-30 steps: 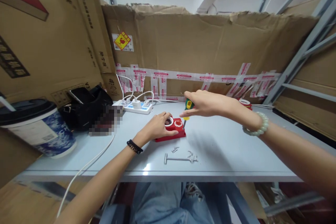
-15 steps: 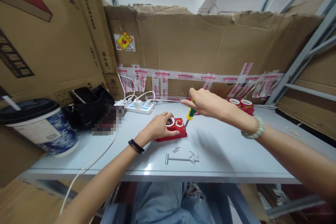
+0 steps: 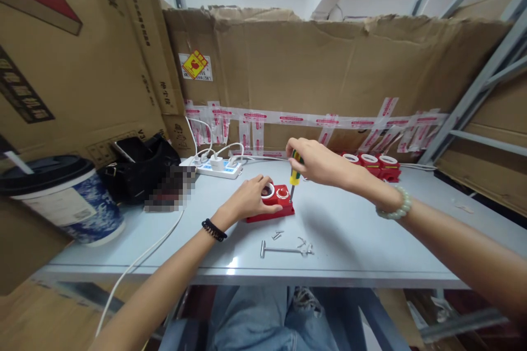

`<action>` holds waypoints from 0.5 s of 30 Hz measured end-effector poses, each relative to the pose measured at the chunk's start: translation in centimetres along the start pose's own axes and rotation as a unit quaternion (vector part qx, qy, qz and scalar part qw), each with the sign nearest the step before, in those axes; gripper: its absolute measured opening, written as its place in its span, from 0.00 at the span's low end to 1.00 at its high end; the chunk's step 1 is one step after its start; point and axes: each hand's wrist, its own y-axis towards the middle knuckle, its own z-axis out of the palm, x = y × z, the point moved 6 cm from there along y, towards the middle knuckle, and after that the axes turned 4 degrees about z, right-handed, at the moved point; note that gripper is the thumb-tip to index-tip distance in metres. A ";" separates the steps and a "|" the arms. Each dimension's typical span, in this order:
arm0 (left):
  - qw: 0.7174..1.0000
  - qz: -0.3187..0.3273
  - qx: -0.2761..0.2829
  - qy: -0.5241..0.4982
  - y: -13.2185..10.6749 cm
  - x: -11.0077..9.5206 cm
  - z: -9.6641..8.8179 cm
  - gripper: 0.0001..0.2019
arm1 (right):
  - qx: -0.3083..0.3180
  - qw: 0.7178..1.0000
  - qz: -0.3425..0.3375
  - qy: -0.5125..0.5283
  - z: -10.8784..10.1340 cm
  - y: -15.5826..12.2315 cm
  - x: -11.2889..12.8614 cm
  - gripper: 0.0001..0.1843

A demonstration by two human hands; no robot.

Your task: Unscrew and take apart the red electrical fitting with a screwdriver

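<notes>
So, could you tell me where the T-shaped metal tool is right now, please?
In the head view, the T-shaped metal tool lies flat on the grey table, near its front edge, just in front of the red box under the left hand.

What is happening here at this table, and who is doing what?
A person works at a grey table. The left hand lies flat on a small red box and steadies it. The right hand grips a screwdriver almost upright, its tip down at the right side of the box. Loose screws and a T-shaped metal tool lie in front. More red units stand in a row at the back.
</notes>
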 end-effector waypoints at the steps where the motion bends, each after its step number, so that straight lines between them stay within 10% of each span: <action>1: 1.000 0.001 -0.001 -0.001 0.0 0.0 0.0 0.23 | 0.010 1.000 -0.008 0.017 0.0 0.0 0.0 0.06; 15: 1.000 0.006 0.000 -0.007 0.0 -0.2 -0.1 0.22 | 0.008 1.000 0.010 0.024 -0.1 -0.3 -0.2 0.13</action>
